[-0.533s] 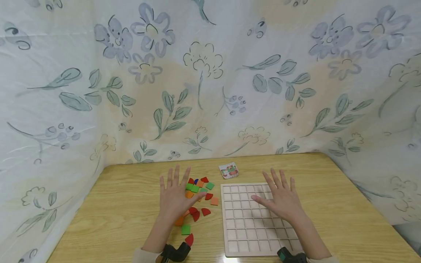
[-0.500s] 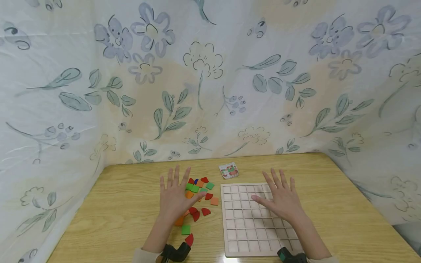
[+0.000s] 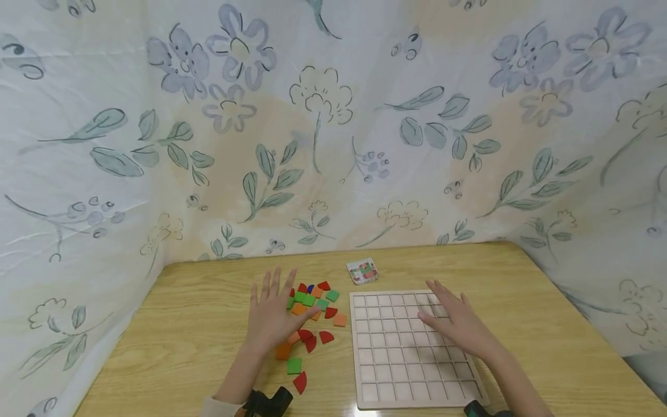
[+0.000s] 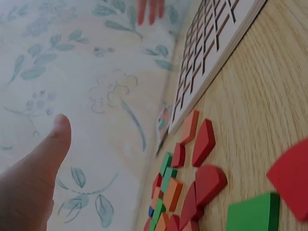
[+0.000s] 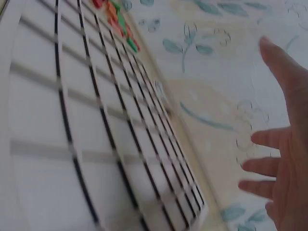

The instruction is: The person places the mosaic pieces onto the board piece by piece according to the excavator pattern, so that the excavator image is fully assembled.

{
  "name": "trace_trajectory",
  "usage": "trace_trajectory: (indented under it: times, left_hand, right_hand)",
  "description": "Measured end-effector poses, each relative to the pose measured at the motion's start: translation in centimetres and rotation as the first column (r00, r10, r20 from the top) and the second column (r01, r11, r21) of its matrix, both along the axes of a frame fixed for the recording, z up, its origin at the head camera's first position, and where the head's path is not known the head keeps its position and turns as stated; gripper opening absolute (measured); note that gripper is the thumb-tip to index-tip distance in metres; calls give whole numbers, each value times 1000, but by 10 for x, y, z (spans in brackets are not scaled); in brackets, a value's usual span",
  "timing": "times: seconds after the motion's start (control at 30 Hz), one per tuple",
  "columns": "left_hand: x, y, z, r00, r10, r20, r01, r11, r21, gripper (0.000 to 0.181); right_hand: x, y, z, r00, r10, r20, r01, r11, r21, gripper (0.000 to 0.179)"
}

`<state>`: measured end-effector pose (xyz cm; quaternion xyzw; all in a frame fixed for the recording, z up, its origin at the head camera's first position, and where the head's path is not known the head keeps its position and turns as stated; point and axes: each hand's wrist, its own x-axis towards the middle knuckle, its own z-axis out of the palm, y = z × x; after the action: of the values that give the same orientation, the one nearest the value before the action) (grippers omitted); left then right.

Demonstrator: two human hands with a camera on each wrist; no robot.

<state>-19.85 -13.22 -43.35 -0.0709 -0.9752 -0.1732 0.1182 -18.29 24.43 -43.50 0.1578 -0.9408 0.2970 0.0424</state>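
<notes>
My left hand (image 3: 272, 317) is held over the left side of the coloured pieces, fingers spread and nothing in it. Beside and below it lie flat green squares (image 3: 294, 366), orange squares (image 3: 340, 320) and red quarter-round pieces (image 3: 326, 337); the hand hides some of them. My right hand (image 3: 461, 325) hovers above the right part of a pale wooden grid board (image 3: 383, 356), its fingers extended and holding nothing. In the right wrist view the grid board (image 4: 211, 48) also shows from the left wrist side, its cells bare.
A small printed picture card (image 3: 362, 270) lies behind the board on the wooden table (image 3: 182, 330). A floral cloth (image 3: 333, 145) hangs behind the table and along both sides. One red piece (image 3: 300, 382) lies apart near the front, by the left wrist camera (image 3: 271, 402).
My right hand has shifted right and turned, its fingers closer together. The left hand has moved slightly left and down, uncovering a few more pieces. The pieces and board have stayed put.
</notes>
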Motion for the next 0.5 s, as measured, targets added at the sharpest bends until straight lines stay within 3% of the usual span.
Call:
trace_trajectory:
  times: [0.2,0.37,0.5]
  left_hand:
    - [1,-18,-3,993,-69,99,60,994,86,91]
    - [3,-29,-4,976,-161,147,120,960,255,90]
    - [6,-35,-6,963,-198,183,130,936,328,88]
  right_hand:
    - [15,37,-8,994,8,110,-2,998,-55,65]
    - [27,64,-22,994,73,83,-71,997,-27,64]
    - [35,78,-36,986,158,54,-154,986,-62,70]
